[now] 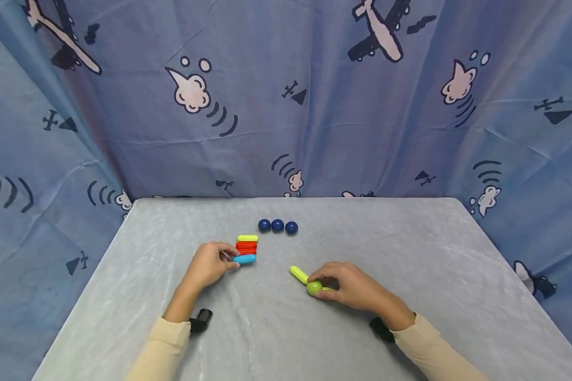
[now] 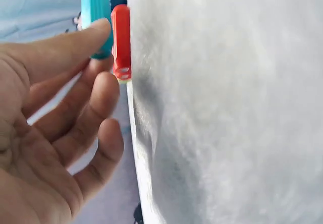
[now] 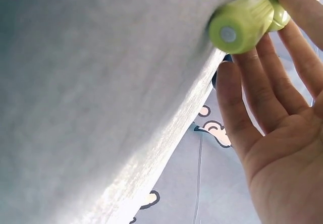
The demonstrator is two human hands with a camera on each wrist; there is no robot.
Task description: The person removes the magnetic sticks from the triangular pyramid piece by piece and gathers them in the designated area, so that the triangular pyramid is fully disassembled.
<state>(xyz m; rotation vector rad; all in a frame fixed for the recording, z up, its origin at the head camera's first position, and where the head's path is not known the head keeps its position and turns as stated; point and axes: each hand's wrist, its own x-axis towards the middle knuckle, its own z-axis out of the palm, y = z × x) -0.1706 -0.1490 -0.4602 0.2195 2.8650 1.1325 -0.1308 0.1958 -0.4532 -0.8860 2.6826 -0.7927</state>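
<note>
My left hand [image 1: 212,263] holds a blue stick [image 1: 246,259] and my right hand [image 1: 350,286] a green ball [image 1: 314,288], over a grey bench [image 1: 362,233].
I pinch the blue stick between thumb and fingers, at the near end of a row with two red sticks [image 1: 246,245] and a yellow stick [image 1: 248,238]. My right fingertips grasp the ball, between two lime sticks [image 1: 298,274], one partly hidden. I seem to be positioning both pieces; the next move likely calls for a gentle release, neighbours undisturbed.
</note>
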